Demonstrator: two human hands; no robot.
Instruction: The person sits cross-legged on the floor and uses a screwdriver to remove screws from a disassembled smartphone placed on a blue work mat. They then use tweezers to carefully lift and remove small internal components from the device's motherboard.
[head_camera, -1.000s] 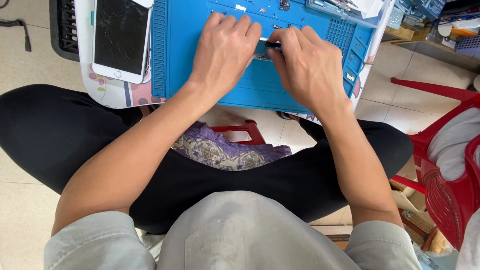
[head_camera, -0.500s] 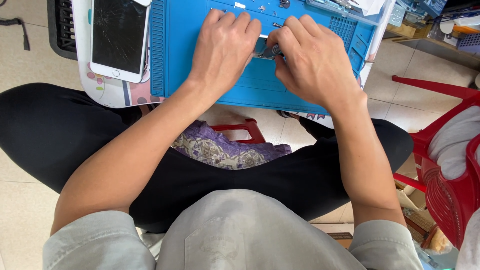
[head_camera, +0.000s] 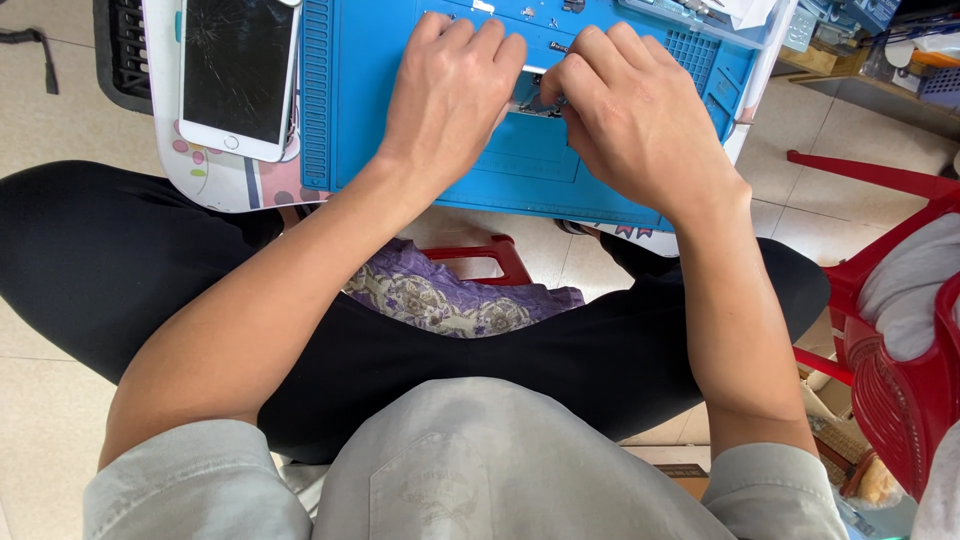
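both hands close together over a small metal part (head_camera: 535, 103) lying on the blue work mat (head_camera: 400, 110), and that part is mostly hidden between the knuckles. left hand (head_camera: 450, 90) rests palm down with its fingers curled forward, fingertips pressing at the part's left side; whether it truly pinches the piece or only steadies it cannot be told from this view. right hand (head_camera: 635, 115) is bunched, thumb and forefinger drawn together right at the part's right edge, seeming to pinch something thin there, though the fingers cover what it is. the two hands almost touch at the fingertips.

the part sits in the upper middle of the mat, just in front of a row of tiny loose bits near the mat's far edge. the mat has ribbed strips down its left side and a grid of small pockets at its right corner. it lies on a small white table (head_camera: 205, 180) with coloured dots printed on it.

just left of the mat, on the same table, lies a white smartphone (head_camera: 238, 75) face up, its dark screen cracked. a black grille-like object (head_camera: 120, 50) stands beyond the phone at the table's left edge.

below the table, the person sits with black trousers (head_camera: 120, 260) and a patterned purple cloth (head_camera: 440, 295) on a red stool (head_camera: 490, 255). a red plastic chair (head_camera: 890, 370) stands at right.
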